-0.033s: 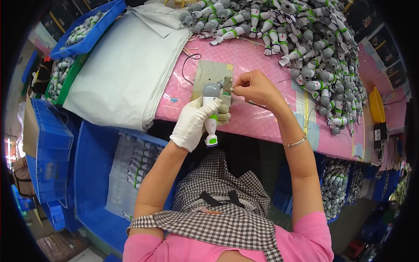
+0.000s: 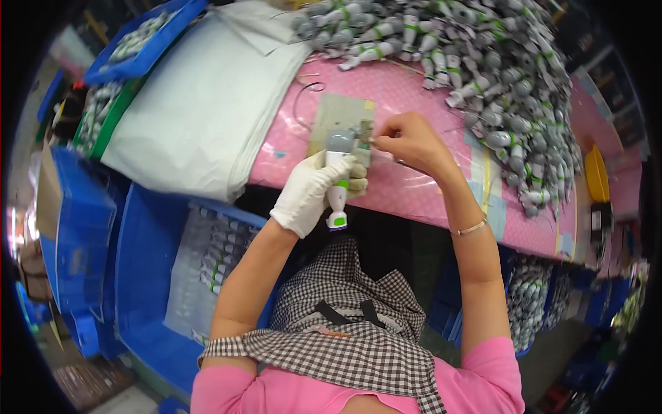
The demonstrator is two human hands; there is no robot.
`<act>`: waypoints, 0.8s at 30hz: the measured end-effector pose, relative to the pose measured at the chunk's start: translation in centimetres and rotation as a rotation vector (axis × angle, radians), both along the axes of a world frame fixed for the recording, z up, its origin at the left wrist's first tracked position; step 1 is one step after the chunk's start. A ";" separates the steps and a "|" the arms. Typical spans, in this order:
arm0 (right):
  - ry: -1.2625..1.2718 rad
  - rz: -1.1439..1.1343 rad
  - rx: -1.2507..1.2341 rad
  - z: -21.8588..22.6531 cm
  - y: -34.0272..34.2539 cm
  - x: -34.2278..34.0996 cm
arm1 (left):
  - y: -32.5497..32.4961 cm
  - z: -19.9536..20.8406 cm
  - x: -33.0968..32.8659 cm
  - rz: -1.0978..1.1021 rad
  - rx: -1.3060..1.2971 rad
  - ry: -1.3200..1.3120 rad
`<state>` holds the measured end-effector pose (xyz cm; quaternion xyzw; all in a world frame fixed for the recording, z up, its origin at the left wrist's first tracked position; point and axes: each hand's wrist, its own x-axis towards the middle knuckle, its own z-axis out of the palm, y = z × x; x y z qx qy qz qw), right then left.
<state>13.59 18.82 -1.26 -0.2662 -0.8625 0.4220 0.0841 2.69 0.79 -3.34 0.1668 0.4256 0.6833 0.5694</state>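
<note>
My left hand (image 2: pixel 303 193), in a white glove, is wrapped around a toy limb (image 2: pixel 338 185), white with green bands and a grey ball end (image 2: pixel 340 141). Its ball rests over a grey metal plate (image 2: pixel 336 110) on the table, against a small metal fixture (image 2: pixel 365 132) at the plate's right side. Bare and closed in a pinch, my right hand (image 2: pixel 414 143) is at that fixture's right edge. What its fingertips hold, if anything, is too small to make out. A thin dark piece (image 2: pixel 409 165) shows beneath this hand.
Similar toy limbs (image 2: pixel 510 103) are heaped at the table's back right. White sheets (image 2: pixel 200 103) cover the left side of the pink tabletop (image 2: pixel 414 196). Blue bins (image 2: pixel 148 269) with more parts stand below at left, and a thin cable (image 2: pixel 296 110) curls behind the plate.
The view has shifted slightly and blurred, so things appear a little farther right. Both hands keep nearly the same pose at the plate.
</note>
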 end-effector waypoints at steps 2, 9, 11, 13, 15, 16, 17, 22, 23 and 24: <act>0.092 -0.055 0.408 0.0 -0.8 0.8 | -1.7 -0.1 -0.6 -0.108 -0.028 0.022; 0.211 -0.081 -0.022 1.4 -0.6 6.0 | -20.3 -2.5 -9.3 0.401 -0.661 0.844; 0.207 -0.118 -0.053 -0.6 1.3 6.7 | -28.6 -7.5 -11.7 0.464 -1.065 1.562; 0.214 -0.149 -0.200 -2.0 2.4 7.1 | -37.5 -14.7 -12.5 0.142 -1.429 1.644; 0.220 -0.149 -0.216 -2.8 2.8 7.4 | -43.4 -20.4 -10.8 -0.242 -1.545 1.826; 0.237 -0.175 -0.217 -2.8 2.9 7.8 | -44.9 -22.7 -10.0 -0.242 -1.537 1.815; 0.229 -0.178 -0.209 -2.7 3.3 8.4 | -45.8 -24.7 -9.4 -0.283 -1.420 1.981; 0.152 -0.304 -0.159 -2.2 3.9 10.1 | -45.3 -28.1 -7.4 -0.231 -1.448 1.770; 0.140 -0.347 -0.155 -2.2 3.7 10.1 | -45.5 -28.2 -7.1 -0.228 -1.462 1.763; 0.117 -0.389 -0.126 -1.4 3.0 10.4 | -45.1 -28.7 -7.5 -0.251 -1.422 1.716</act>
